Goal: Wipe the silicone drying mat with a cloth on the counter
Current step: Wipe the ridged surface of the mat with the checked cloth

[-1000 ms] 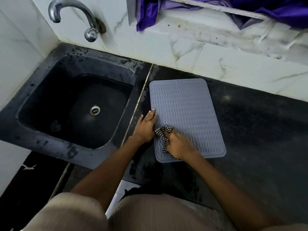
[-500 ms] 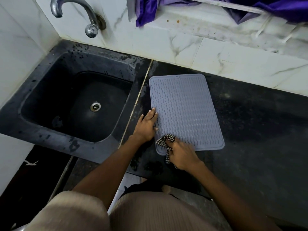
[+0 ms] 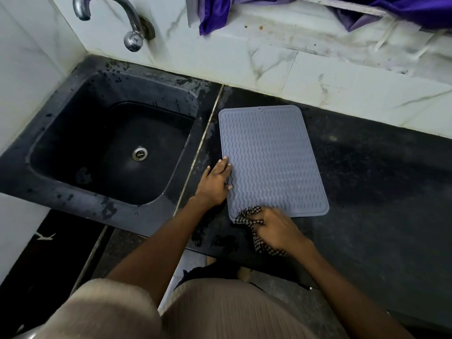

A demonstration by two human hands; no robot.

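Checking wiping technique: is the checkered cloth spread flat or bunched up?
Bunched up. The checkered cloth is crumpled in the right hand's grip at the grey drying mat's near edge.

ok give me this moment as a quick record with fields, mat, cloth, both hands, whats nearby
mat: grey silicone drying mat, flat on the black counter, right of the sink
cloth: checked cloth, bunched at the mat's near left corner, partly off the near edge
left hand: left hand flat, fingers straight, pressing the mat's left edge
right hand: right hand grips the cloth
nearby: tap above the sink; purple fabric on the ledge
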